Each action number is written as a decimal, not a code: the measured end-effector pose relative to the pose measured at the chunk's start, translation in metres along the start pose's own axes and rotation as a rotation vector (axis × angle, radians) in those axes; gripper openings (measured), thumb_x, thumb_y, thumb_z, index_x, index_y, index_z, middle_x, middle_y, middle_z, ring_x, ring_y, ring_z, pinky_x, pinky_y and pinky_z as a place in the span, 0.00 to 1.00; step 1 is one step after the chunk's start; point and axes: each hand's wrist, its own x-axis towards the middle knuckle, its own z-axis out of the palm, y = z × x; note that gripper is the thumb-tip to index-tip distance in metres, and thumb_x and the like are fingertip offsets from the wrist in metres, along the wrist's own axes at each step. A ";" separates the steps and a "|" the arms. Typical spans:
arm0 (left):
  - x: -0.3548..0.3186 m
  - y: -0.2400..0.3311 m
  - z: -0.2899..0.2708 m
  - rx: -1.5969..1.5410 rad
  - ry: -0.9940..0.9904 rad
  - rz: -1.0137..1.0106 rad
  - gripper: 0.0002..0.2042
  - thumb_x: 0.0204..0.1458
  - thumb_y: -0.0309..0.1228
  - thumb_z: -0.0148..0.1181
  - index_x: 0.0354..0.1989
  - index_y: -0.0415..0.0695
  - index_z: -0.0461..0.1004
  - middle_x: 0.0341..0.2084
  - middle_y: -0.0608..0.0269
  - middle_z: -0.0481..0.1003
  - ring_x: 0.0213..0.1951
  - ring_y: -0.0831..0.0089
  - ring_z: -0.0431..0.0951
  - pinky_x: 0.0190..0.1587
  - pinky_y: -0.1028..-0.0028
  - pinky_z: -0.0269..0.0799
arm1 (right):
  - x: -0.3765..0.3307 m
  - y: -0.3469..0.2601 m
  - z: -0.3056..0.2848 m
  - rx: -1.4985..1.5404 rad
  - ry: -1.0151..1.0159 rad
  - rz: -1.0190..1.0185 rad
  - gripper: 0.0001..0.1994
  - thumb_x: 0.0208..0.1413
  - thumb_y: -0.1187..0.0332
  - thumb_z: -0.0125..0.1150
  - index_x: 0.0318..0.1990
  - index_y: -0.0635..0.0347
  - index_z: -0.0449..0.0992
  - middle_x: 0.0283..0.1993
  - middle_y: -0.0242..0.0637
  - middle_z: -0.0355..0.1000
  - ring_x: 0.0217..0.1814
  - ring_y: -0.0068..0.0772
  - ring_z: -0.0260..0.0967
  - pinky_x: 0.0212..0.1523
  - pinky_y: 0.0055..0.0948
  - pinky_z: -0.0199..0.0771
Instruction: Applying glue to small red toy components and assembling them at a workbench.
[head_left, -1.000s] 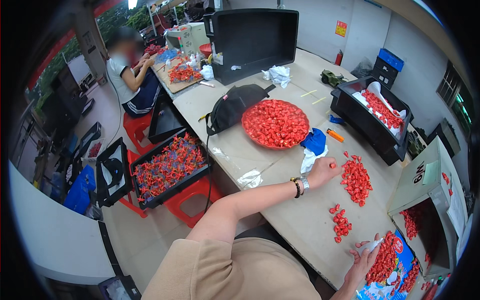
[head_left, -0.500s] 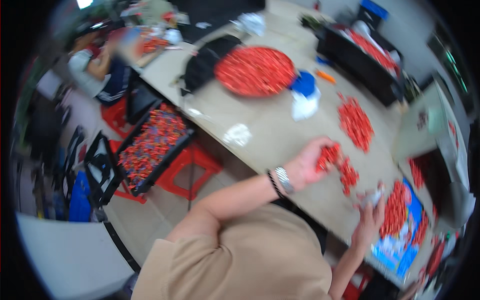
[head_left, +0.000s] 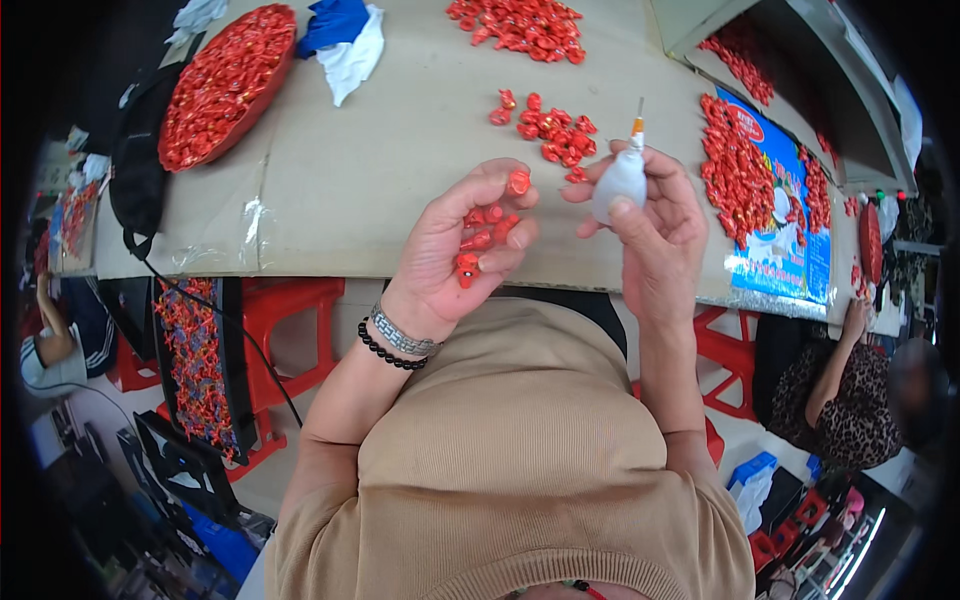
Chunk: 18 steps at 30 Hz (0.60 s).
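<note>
My left hand (head_left: 440,235) is closed around several small glossy red pieces (head_left: 480,236), palm up. One of them sticks up at the thumb and fingertips. Facing it, my right hand (head_left: 668,225) grips a small white squeeze bottle (head_left: 621,184) with an orange collar and a thin needle tip pointing up and away from me. The bottle and the red pieces are apart. Just beyond both hands, a loose cluster of the same red pieces (head_left: 560,132) lies on the table (head_left: 350,190). Their exact kind is too small to tell.
A heaped red bowl (head_left: 215,140) stands far left, near blue cloth (head_left: 332,25) and white tissue (head_left: 350,62). More red pieces (head_left: 520,28) lie at the back. Others cover a blue printed sheet (head_left: 780,270) beneath a grey shelf. A black tray (head_left: 235,350) sits left; a co-worker (head_left: 840,400) is right.
My view has turned and now faces the table squarely. My hands are closer together in front of me, and the bottle is raised upright beside the left hand's red pieces.
</note>
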 end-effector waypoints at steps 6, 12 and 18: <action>-0.011 -0.003 0.004 0.047 0.014 0.074 0.08 0.57 0.31 0.53 0.42 0.41 0.70 0.32 0.62 0.73 0.24 0.76 0.69 0.13 0.84 0.56 | 0.005 0.005 0.020 0.042 -0.125 0.063 0.17 0.47 0.84 0.56 0.46 0.64 0.65 0.44 0.44 0.70 0.37 0.31 0.74 0.24 0.19 0.71; -0.015 -0.004 0.009 0.238 -0.015 0.194 0.11 0.59 0.33 0.55 0.46 0.40 0.70 0.30 0.66 0.73 0.22 0.80 0.68 0.14 0.85 0.56 | 0.014 0.011 0.033 -0.138 -0.132 -0.121 0.19 0.41 0.84 0.65 0.43 0.62 0.70 0.40 0.34 0.72 0.39 0.23 0.72 0.42 0.23 0.74; -0.018 -0.003 0.019 0.326 0.093 0.229 0.13 0.59 0.33 0.55 0.48 0.40 0.70 0.31 0.67 0.73 0.21 0.83 0.68 0.14 0.86 0.56 | 0.019 0.012 0.033 -0.317 -0.180 -0.188 0.18 0.42 0.83 0.67 0.42 0.62 0.71 0.41 0.33 0.71 0.42 0.22 0.71 0.44 0.22 0.72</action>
